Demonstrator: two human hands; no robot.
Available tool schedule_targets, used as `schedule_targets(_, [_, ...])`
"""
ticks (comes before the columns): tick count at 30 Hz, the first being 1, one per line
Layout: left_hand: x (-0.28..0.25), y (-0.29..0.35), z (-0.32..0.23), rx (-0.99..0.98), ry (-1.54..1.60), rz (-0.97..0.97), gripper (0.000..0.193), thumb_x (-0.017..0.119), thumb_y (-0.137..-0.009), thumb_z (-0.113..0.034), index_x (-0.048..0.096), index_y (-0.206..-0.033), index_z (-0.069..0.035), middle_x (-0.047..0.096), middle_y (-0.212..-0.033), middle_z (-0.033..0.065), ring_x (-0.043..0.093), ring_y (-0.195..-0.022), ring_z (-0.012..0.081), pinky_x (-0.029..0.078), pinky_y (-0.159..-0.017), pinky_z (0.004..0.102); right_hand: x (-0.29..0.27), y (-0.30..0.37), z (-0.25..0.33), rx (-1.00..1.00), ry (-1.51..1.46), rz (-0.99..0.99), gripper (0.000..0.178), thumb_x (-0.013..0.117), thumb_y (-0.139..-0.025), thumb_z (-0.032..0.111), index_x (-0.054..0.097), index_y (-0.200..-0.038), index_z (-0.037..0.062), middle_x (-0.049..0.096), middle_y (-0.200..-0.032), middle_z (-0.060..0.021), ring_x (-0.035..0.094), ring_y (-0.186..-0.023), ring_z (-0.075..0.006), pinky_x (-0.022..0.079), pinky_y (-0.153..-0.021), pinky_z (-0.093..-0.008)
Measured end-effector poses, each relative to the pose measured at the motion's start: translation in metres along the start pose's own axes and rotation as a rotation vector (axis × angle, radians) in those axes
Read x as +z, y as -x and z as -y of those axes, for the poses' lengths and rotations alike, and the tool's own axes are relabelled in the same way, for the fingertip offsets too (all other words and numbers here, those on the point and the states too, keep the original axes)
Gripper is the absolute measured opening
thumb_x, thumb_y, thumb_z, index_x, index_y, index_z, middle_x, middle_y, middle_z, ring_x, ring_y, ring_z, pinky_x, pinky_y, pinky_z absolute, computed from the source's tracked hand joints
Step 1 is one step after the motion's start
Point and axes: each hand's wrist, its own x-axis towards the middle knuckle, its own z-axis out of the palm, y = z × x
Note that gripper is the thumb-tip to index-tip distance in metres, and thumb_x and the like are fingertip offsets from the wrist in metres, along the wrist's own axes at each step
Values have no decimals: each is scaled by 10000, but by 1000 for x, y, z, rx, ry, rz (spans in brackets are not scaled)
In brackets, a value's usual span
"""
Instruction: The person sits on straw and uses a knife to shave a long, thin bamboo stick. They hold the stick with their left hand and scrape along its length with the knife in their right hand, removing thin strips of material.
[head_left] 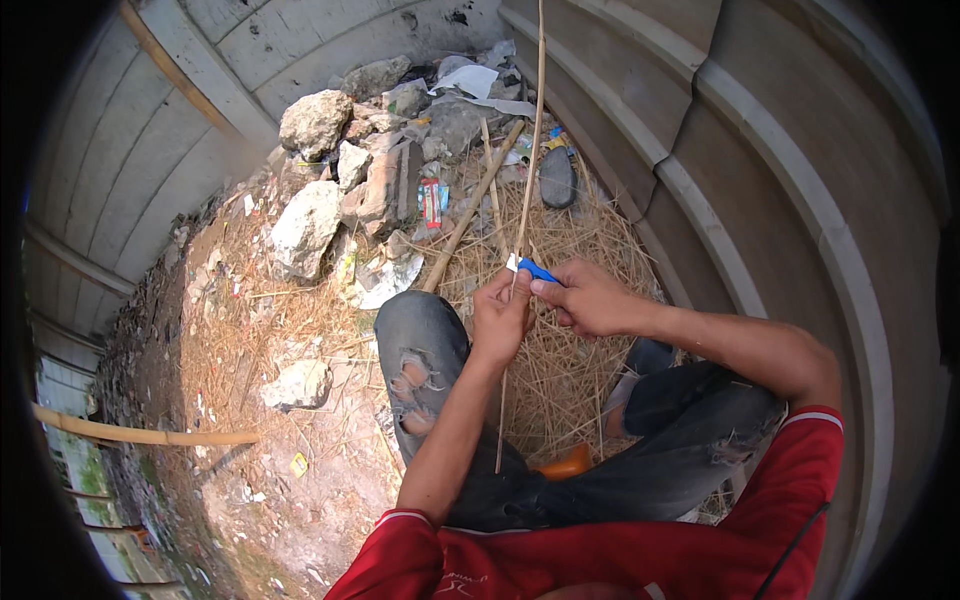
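Observation:
A long thin bamboo strip (531,150) runs upright from the top of the view down past my knees. My left hand (503,315) is closed around it near its middle. In my right hand (590,298) is a small blue-handled knife (538,270), its fingers wrapped round the handle. The knife's pale blade (513,262) lies against the strip just above my left fingers, and the left thumb touches or nearly touches the handle. The strip's lower end (500,455) hangs between my bent legs in torn jeans (425,345).
Dry straw (560,390) covers the ground around my legs. Rough rocks (305,228), a thicker stick (472,208) and litter lie ahead. A corrugated metal wall (780,170) rises close on the right. Something orange (567,463) sits under my leg. A bamboo pole (150,432) juts in at left.

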Motion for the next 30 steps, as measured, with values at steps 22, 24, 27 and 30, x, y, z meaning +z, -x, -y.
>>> schedule_targets(22, [5, 13, -1, -190, 391, 303, 320, 457, -1110, -385, 558, -1115, -81, 359, -485, -46, 270, -336, 55, 227, -352, 222, -48, -6, 12, 168, -516, 652, 405, 487, -1091, 437, 510, -870, 98, 401, -540, 34, 338, -369, -44, 292, -320, -225])
schedule_targets(24, [6, 11, 4, -128, 384, 238, 326, 441, -1113, -395, 553, -1097, -90, 368, -489, -37, 280, -337, 60, 234, -350, 222, -47, -1, 19, 141, -409, 520, 400, 500, -1087, 431, 515, -873, 94, 413, -545, 32, 349, -372, -45, 309, -326, -233])
schedule_targets(27, [6, 7, 4, -106, 390, 183, 361, 411, -1118, -418, 558, -1175, -93, 373, -491, -24, 292, -341, 71, 244, -351, 221, -57, 9, 24, 96, -344, 410, 380, 503, -1090, 401, 526, -878, 87, 440, -557, 28, 373, -384, -55, 343, -341, -244])
schedule_targets(30, [12, 10, -7, -116, 342, 156, 434, 371, -1118, -459, 543, -1275, -93, 378, -491, -17, 305, -346, 83, 259, -355, 222, -63, 14, 26, -110, -197, 225, 332, 588, -1058, 363, 550, -895, 76, 486, -587, 30, 437, -425, -67, 388, -399, -255])
